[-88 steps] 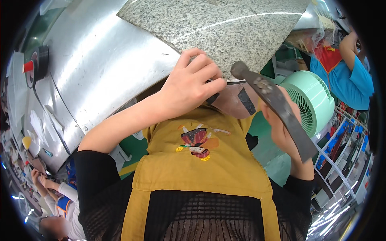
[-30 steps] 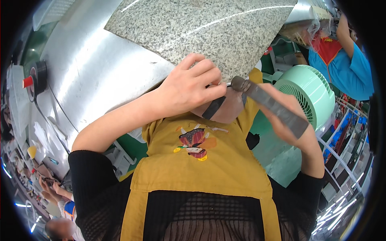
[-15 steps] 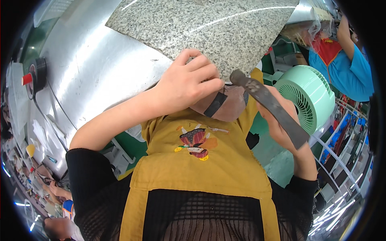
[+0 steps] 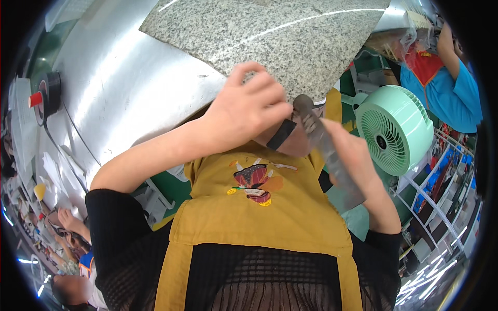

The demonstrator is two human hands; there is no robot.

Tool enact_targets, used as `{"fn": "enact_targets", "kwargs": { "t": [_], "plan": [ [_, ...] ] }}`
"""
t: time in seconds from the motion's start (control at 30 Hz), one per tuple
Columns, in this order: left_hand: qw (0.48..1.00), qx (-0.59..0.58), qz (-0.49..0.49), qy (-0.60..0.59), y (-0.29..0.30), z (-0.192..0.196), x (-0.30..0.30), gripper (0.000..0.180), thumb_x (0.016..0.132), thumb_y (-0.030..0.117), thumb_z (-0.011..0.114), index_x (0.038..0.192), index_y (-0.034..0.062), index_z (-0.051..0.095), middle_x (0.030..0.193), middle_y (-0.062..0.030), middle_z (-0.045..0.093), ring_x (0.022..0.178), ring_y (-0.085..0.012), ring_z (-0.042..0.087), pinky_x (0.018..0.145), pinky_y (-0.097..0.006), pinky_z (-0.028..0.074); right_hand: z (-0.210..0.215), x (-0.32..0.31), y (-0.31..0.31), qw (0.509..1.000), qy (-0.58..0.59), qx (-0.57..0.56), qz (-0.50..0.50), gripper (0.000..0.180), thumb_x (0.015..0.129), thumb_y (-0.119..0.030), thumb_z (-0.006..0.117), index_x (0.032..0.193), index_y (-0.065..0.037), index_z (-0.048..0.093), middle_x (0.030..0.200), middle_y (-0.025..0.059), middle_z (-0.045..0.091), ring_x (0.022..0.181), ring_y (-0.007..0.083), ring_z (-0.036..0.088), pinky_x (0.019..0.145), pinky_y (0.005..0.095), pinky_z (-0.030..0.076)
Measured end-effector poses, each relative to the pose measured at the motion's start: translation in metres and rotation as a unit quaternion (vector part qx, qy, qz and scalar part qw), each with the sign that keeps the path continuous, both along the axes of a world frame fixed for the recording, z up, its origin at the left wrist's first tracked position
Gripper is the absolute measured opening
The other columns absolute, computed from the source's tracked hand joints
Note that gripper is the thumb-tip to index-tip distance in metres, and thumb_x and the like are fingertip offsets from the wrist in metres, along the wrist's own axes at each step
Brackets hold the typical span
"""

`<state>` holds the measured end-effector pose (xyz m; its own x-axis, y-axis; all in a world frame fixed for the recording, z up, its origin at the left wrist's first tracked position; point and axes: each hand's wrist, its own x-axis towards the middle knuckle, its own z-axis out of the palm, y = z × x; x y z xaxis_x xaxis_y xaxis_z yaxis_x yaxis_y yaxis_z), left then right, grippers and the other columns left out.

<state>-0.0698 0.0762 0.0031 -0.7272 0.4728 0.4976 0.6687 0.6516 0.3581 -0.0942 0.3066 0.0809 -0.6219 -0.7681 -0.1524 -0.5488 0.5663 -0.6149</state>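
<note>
A brown leather-like piece (image 4: 298,145) with a black strip (image 4: 281,135) across it lies against the near corner of a speckled stone slab (image 4: 290,46). My left hand (image 4: 251,106) is closed at its upper edge, fingers curled and pinching it at the slab; the fingertips are partly hidden. In my right hand (image 4: 355,155) is a dark grey metal hammer (image 4: 332,153), with a rounded end and a wider flat end, blurred by motion. The fingers are wrapped round its handle, mostly hidden. Its rounded end is over the piece, close beside my left fingers.
A shiny metal tabletop (image 4: 119,78) extends left of the slab, with a black reel (image 4: 50,93) at its far left. To the right stands a mint-green fan (image 4: 397,129), beside a white wire rack (image 4: 430,197). Other people work at both sides.
The hammer and my right hand have swung left and inward, and the hammer now covers more of the brown piece. My left hand has barely shifted.
</note>
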Motion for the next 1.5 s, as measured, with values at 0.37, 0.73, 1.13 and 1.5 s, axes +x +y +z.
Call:
{"fn": "enact_targets", "kwargs": {
  "t": [0.37, 0.73, 1.13, 1.5],
  "plan": [
    [0.998, -0.020, 0.014, 0.053, -0.002, -0.005, 0.007, 0.022, 0.065, 0.011, 0.062, 0.087, 0.0117, 0.063, 0.081, 0.0023, 0.053, 0.082, -0.0155, 0.053, 0.092, -0.042, 0.040, 0.014, 0.008, -0.010, 0.997, -0.039, -0.026, -0.059, 0.036, 0.083, -0.010, 0.060, 0.117, -0.005, 0.052, 0.095, 0.0147, 0.063, 0.084, 0.0328, 0.063, 0.066, 0.0370, 0.051],
    [1.000, -0.009, 0.017, 0.016, -0.004, -0.003, 0.010, 0.018, 0.068, 0.011, 0.063, 0.085, 0.0119, 0.060, 0.082, 0.0013, 0.053, 0.084, -0.0164, 0.052, 0.093, -0.041, 0.039, 0.004, 0.009, -0.012, 0.995, -0.057, -0.064, -0.054, 0.032, 0.092, -0.020, 0.051, 0.117, 0.000, 0.048, 0.077, 0.0082, 0.054, 0.059, 0.0212, 0.051, 0.056, 0.0309, 0.041],
    [0.963, 0.053, -0.025, -0.261, 0.010, 0.030, -0.002, 0.009, 0.078, 0.008, 0.062, 0.087, 0.0085, 0.058, 0.081, -0.0050, 0.054, 0.085, -0.0236, 0.053, 0.077, -0.035, 0.043, 0.007, 0.002, 0.026, 0.939, -0.224, -0.151, -0.215, 0.047, 0.103, -0.034, 0.029, 0.121, 0.003, 0.050, 0.069, -0.0018, 0.041, 0.054, 0.0034, 0.035, 0.049, 0.0191, 0.028],
    [0.966, 0.075, 0.072, -0.236, 0.030, 0.019, -0.007, 0.007, 0.081, 0.010, 0.060, 0.085, 0.0064, 0.056, 0.080, -0.0077, 0.051, 0.074, -0.0267, 0.055, 0.065, -0.036, 0.047, 0.005, -0.005, 0.043, 0.947, -0.225, -0.152, -0.169, 0.021, 0.098, -0.019, 0.045, 0.103, 0.000, 0.050, 0.071, 0.0015, 0.046, 0.059, 0.0074, 0.040, 0.055, 0.0230, 0.036]
  ]
}}
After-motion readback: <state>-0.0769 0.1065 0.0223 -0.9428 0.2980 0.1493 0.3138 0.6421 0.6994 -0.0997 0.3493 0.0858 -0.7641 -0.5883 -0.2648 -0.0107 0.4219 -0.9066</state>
